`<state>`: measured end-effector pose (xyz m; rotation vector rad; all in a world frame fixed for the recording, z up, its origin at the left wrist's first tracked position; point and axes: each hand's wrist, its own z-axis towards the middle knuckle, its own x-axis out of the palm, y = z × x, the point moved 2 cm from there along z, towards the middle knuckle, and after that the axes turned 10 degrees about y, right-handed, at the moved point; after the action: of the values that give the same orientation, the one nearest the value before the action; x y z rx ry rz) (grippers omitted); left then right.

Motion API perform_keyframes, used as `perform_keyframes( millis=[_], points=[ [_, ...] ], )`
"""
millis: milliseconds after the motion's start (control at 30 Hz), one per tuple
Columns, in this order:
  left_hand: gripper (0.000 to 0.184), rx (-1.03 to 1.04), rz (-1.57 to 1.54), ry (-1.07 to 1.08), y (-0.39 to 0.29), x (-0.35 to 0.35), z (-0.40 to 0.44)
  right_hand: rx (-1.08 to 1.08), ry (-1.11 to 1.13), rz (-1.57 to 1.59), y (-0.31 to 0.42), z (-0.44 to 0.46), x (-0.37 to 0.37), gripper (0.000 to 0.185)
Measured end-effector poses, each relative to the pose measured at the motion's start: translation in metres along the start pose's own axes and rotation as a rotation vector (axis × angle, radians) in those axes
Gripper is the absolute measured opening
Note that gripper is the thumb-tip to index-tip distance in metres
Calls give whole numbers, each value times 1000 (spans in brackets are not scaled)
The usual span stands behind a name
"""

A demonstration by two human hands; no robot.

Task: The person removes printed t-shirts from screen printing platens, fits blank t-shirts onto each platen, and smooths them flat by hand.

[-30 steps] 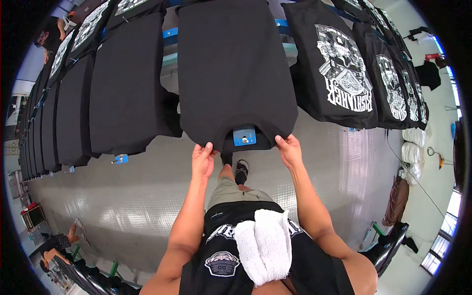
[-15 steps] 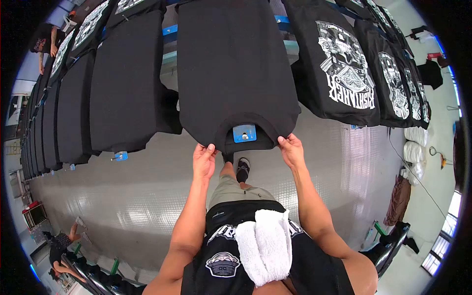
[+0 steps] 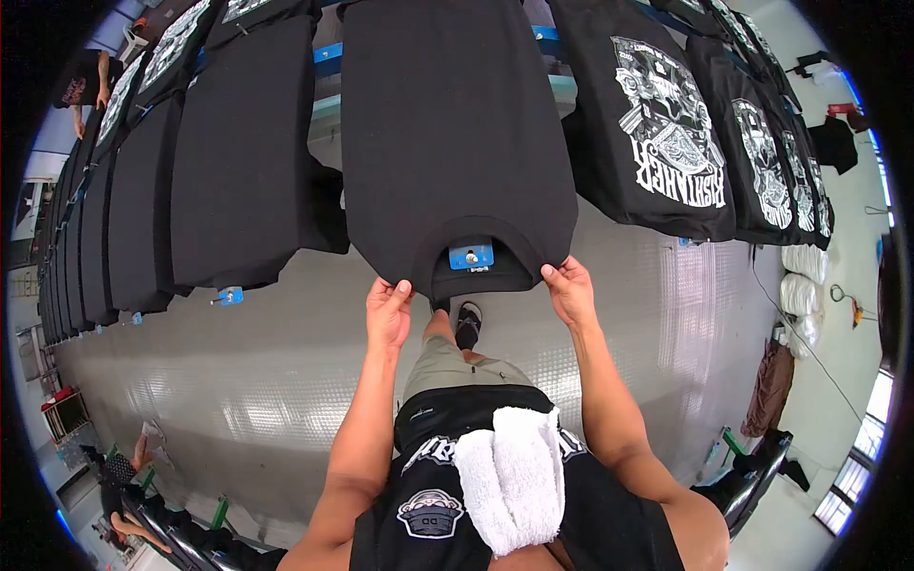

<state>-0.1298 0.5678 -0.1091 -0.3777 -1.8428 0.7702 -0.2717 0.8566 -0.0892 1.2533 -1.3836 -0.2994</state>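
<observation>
A plain black T-shirt [image 3: 457, 133] lies stretched flat over a board in front of me, its neck opening towards my body. My left hand [image 3: 388, 309] pinches the shirt's edge left of the collar, thumb on top. On the right side of the collar, my right hand [image 3: 569, 287] grips the edge the same way. Between them, a blue metal bracket [image 3: 470, 256] with a bolt shows through the neck opening.
Plain black shirts [image 3: 243, 152] on boards line the left; printed black shirts [image 3: 671, 133] hang on boards to the right. One person [image 3: 90, 86] stands at far left, another [image 3: 119, 476] at lower left. White wrapped bundles [image 3: 803, 293] sit by the right wall.
Both hands keep their hold on the shirt. My left hand has shifted slightly left, and the collar sits a little higher over the bracket.
</observation>
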Motion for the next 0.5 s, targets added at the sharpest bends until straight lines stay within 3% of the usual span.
perform_keyframes(
  millis=[500],
  points=[
    [14, -40, 22, -67, 21, -16, -7, 59, -55, -85, -22, -4, -14, 21]
  ],
)
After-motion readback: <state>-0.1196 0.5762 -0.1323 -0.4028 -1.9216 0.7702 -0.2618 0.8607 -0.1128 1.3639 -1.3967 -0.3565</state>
